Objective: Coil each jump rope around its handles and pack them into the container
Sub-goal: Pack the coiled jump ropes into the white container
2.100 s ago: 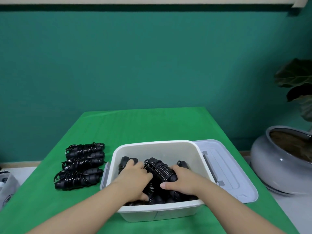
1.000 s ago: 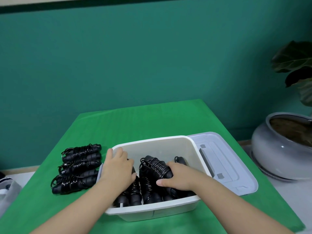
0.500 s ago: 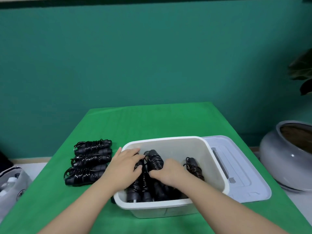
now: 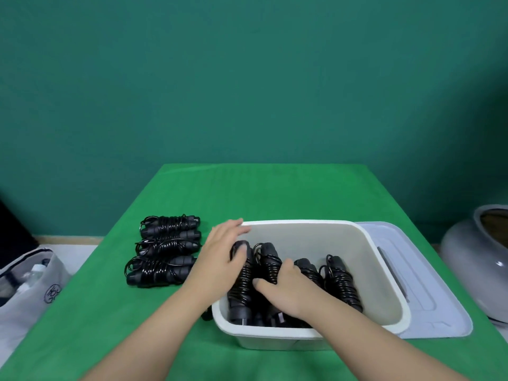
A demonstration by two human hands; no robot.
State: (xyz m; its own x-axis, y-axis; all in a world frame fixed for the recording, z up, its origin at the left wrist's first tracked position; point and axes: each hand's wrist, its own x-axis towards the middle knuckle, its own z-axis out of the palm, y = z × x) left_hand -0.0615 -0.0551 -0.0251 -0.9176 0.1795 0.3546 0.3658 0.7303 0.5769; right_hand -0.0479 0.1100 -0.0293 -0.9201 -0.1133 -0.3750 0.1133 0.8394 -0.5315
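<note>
Change: a moment ago both hands pressed on one raised rope in the middle of the box [image 4: 302, 229]. Now that rope lies lower, in a row with the others.
Meaning: I think the ropes are being tidied so more can fit.
Left hand [image 4: 220, 257]: it lies over the box's left wall. Its fingers are mostly straight and its thumb touches the leftmost packed rope [image 4: 242, 279]. It holds nothing.
Right hand [image 4: 286, 290]: inside the box, lying on the ropes in the middle, fingers bent over them. I cannot tell if it grips one.
Box: white, at the near right of the tabletop [image 4: 261, 193]. About four coiled ropes lie side by side in its left part. Its right part looks bare.
Ropes still out [image 4: 165, 251]: three coiled ones, stacked in a row near the left edge, beside the box.
Lid [image 4: 428, 284]: flat on the cloth, touching the box's right side.
Left to do: the three ropes still need packing.
</note>
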